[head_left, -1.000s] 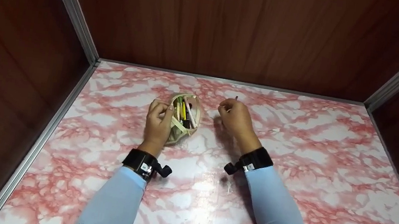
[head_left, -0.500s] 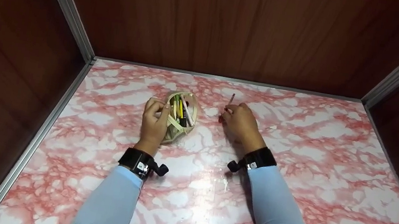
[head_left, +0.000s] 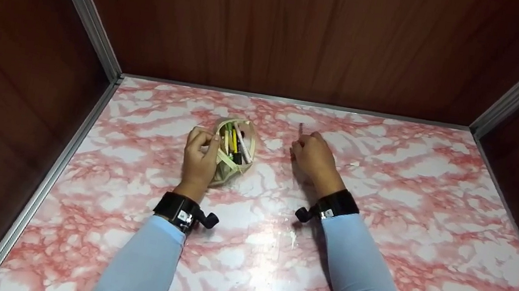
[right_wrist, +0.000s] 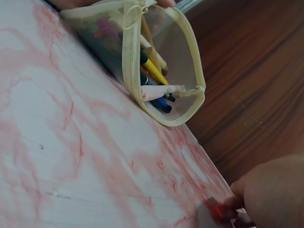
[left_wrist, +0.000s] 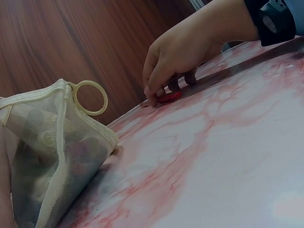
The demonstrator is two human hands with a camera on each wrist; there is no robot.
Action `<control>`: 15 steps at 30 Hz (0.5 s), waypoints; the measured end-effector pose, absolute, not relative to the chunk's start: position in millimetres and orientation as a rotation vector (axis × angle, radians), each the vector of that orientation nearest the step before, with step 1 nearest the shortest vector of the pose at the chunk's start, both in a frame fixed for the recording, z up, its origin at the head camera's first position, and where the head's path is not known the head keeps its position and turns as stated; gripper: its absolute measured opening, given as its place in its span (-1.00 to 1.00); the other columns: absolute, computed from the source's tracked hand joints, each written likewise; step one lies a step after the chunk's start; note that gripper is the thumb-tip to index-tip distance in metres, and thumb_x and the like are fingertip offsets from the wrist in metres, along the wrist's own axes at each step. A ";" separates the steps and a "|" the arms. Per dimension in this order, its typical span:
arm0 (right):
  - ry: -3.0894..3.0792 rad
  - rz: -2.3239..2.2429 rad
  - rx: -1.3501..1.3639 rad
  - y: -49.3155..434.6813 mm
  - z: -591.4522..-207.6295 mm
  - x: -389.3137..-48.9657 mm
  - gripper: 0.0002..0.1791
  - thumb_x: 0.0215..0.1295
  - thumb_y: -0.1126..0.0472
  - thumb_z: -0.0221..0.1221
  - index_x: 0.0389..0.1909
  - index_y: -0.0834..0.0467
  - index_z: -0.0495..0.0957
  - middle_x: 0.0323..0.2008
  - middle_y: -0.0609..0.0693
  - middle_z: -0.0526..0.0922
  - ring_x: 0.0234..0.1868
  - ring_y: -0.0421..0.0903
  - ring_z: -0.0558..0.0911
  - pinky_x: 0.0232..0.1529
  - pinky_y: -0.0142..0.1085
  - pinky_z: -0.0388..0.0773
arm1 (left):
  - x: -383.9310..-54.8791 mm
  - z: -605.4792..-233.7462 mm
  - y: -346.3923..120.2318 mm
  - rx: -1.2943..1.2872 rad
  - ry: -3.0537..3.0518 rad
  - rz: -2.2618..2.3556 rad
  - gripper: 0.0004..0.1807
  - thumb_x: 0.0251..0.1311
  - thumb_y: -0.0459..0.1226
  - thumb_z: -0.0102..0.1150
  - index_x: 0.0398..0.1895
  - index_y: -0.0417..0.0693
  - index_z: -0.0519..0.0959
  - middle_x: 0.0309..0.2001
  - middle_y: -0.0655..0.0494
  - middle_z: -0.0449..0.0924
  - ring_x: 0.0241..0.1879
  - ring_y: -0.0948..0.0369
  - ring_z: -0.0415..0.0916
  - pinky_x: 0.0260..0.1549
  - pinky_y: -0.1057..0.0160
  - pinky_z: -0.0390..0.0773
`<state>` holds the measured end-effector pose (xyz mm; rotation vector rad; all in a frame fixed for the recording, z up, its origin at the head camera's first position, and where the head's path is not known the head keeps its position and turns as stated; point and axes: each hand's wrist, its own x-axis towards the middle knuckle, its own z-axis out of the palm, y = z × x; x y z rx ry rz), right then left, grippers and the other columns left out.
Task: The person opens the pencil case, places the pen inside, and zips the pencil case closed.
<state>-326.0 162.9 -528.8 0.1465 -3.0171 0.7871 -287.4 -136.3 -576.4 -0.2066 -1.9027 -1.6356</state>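
Observation:
A mesh pencil case [head_left: 235, 168] with cream trim lies on the table with its mouth open. My left hand [head_left: 200, 160] grips its left edge. Inside are several pens, among them a yellow pen [head_left: 233, 141] and a pale pink pen [head_left: 243, 147]. To the right of the case, my right hand [head_left: 314, 157] pinches a slim pen [head_left: 300, 128] low at the table surface, its far end sticking out past the fingers. The left wrist view shows a red part of this pen [left_wrist: 169, 97] under the fingertips; the hand hides most of the rest.
The red-and-white marbled table [head_left: 242, 265] reaches back to a brown wood-grain panel [head_left: 275, 31]. Similar panels with grey metal edging stand left and right. A cream ring [left_wrist: 90, 98] hangs from the case's zipper.
My right hand has lowered the pen to the table and shifted slightly right; the pen's end shows longer beyond the fingers than at first. My left hand keeps its hold on the case.

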 end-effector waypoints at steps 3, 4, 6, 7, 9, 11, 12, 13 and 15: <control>-3.011 0.768 0.048 166.3 -528.5 -325.6 -0.72 0.76 0.09 0.17 0.05 0.22 0.72 0.08 0.26 0.70 0.13 0.27 0.73 0.24 0.18 0.66 | -286.9 -576.4 -135.7 -0.206 -1.896 -1.635 -0.73 0.54 -0.39 0.31 -0.42 -0.26 0.59 -0.12 -0.10 0.60 0.02 0.11 0.54 0.17 0.29 0.55; -3.012 0.762 0.019 167.6 -528.1 -325.2 -0.76 0.74 0.12 0.19 0.05 0.23 0.69 0.06 0.26 0.72 0.13 0.27 0.74 0.21 0.18 0.67 | -286.8 -576.2 -135.5 -0.203 -1.895 -1.633 -0.73 0.53 -0.39 0.32 -0.42 -0.25 0.59 -0.12 -0.10 0.60 0.02 0.10 0.54 0.17 0.29 0.54; -3.015 0.753 -0.017 169.8 -527.1 -324.9 -0.80 0.71 0.17 0.21 0.10 0.22 0.65 0.07 0.29 0.75 0.15 0.29 0.75 0.21 0.19 0.68 | -286.7 -576.1 -135.2 -0.198 -1.893 -1.630 -0.72 0.53 -0.39 0.32 -0.43 -0.26 0.58 -0.12 -0.11 0.61 0.02 0.10 0.54 0.17 0.29 0.53; -3.020 0.755 -0.029 170.9 -526.7 -324.9 -0.80 0.70 0.20 0.20 0.14 0.22 0.63 0.10 0.29 0.75 0.18 0.30 0.75 0.22 0.19 0.68 | -286.6 -576.0 -135.1 -0.199 -1.894 -1.630 -0.73 0.53 -0.39 0.32 -0.42 -0.26 0.59 -0.12 -0.11 0.60 0.02 0.10 0.54 0.17 0.30 0.54; -3.027 0.770 -0.042 172.7 -525.2 -324.7 -0.72 0.68 0.24 0.17 0.26 0.20 0.61 0.16 0.31 0.74 0.23 0.30 0.74 0.26 0.20 0.67 | -286.6 -576.2 -135.2 -0.197 -1.901 -1.625 -0.73 0.53 -0.39 0.32 -0.42 -0.27 0.59 -0.13 -0.12 0.60 0.03 0.10 0.55 0.17 0.30 0.55; -3.031 0.781 -0.040 174.1 -524.0 -325.0 -0.61 0.66 0.27 0.14 0.39 0.18 0.60 0.23 0.33 0.71 0.30 0.31 0.71 0.33 0.19 0.65 | -286.8 -575.9 -135.5 -0.199 -1.904 -1.620 -0.74 0.54 -0.38 0.32 -0.41 -0.27 0.61 -0.14 -0.13 0.60 0.04 0.10 0.55 0.16 0.29 0.56; -3.035 0.782 -0.036 174.8 -523.5 -325.2 -0.57 0.66 0.27 0.12 0.44 0.17 0.60 0.26 0.33 0.69 0.32 0.32 0.70 0.36 0.19 0.64 | -286.8 -575.8 -135.6 -0.198 -1.907 -1.617 -0.74 0.54 -0.38 0.32 -0.40 -0.28 0.61 -0.13 -0.13 0.60 0.04 0.10 0.56 0.16 0.29 0.57; -3.040 0.780 -0.029 175.4 -523.2 -325.7 -0.55 0.66 0.28 0.10 0.47 0.17 0.59 0.28 0.34 0.68 0.34 0.32 0.69 0.38 0.18 0.63 | -286.7 -575.7 -135.9 -0.199 -1.910 -1.618 -0.74 0.54 -0.38 0.31 -0.40 -0.28 0.62 -0.13 -0.12 0.60 0.05 0.10 0.56 0.16 0.29 0.58; -3.042 0.792 -0.012 176.2 -522.3 -326.4 -0.55 0.67 0.27 0.09 0.47 0.18 0.62 0.30 0.35 0.67 0.37 0.32 0.67 0.41 0.18 0.61 | -286.8 -575.9 -136.2 -0.194 -1.916 -1.617 -0.74 0.55 -0.37 0.31 -0.39 -0.27 0.62 -0.12 -0.12 0.60 0.06 0.10 0.56 0.17 0.28 0.59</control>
